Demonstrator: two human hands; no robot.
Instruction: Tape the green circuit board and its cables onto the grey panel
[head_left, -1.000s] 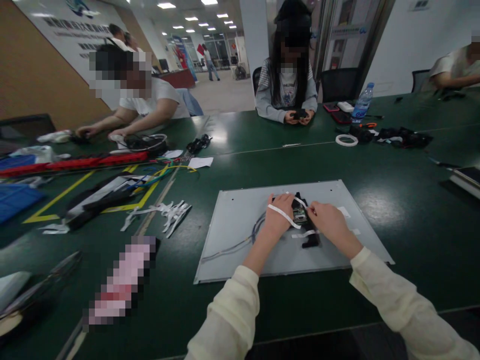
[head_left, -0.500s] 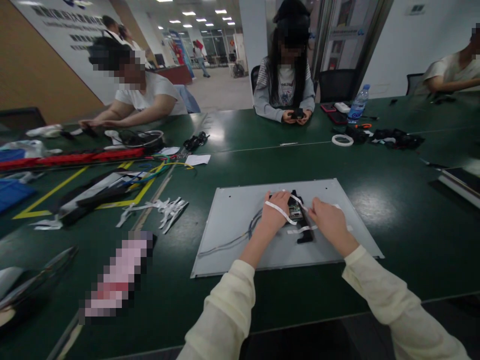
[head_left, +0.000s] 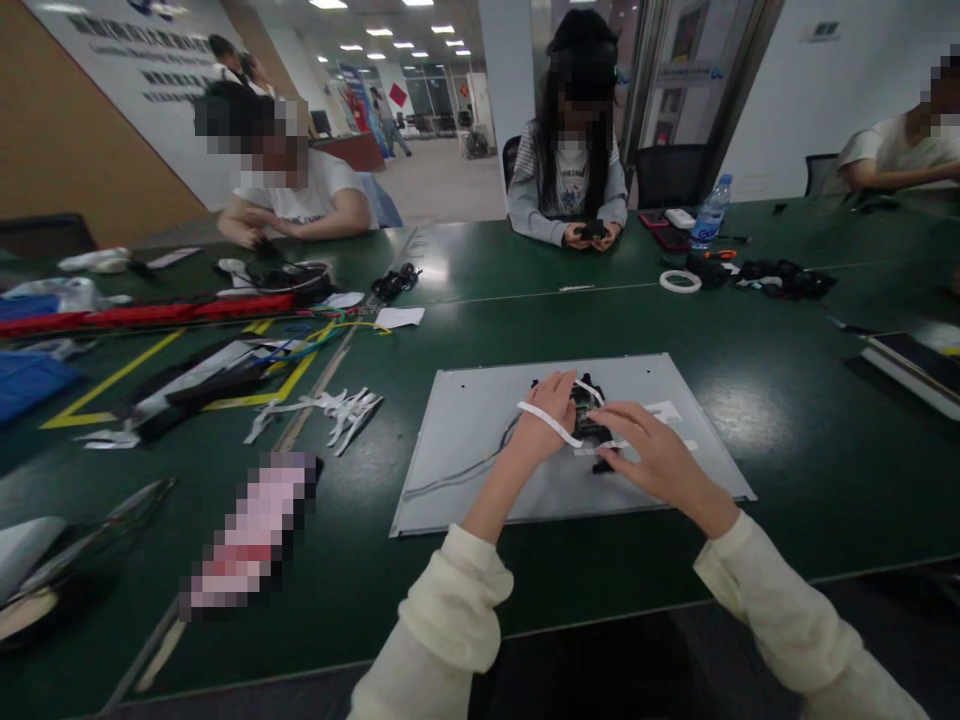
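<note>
A black device with an exposed circuit board (head_left: 583,400) lies on a white board (head_left: 457,425), partly hidden by my hands. My left hand (head_left: 546,415) rests over its left side with fingers stretched forward, and a white tape strip (head_left: 551,422) lies across the back of that hand. Another white strip (head_left: 589,391) curves over the device's top. On the right, my right hand (head_left: 652,455) is open, thumb and fingers apart, its fingertips near the device's right edge. A grey cable (head_left: 450,480) runs from the device toward the board's lower left.
Cut white strips (head_left: 349,415) lie left of the board, with a blurred pink item (head_left: 255,530) below them. A white tape roll (head_left: 680,281), black bundles (head_left: 784,278) and a water bottle (head_left: 711,212) stand farther back. A co-worker (head_left: 574,150) sits opposite; others sit left and right.
My right hand has gone from a closed pinch at the tape to spread fingers, moving slightly left over the device. My left hand stays on the device. The co-worker at left has drawn their arms in.
</note>
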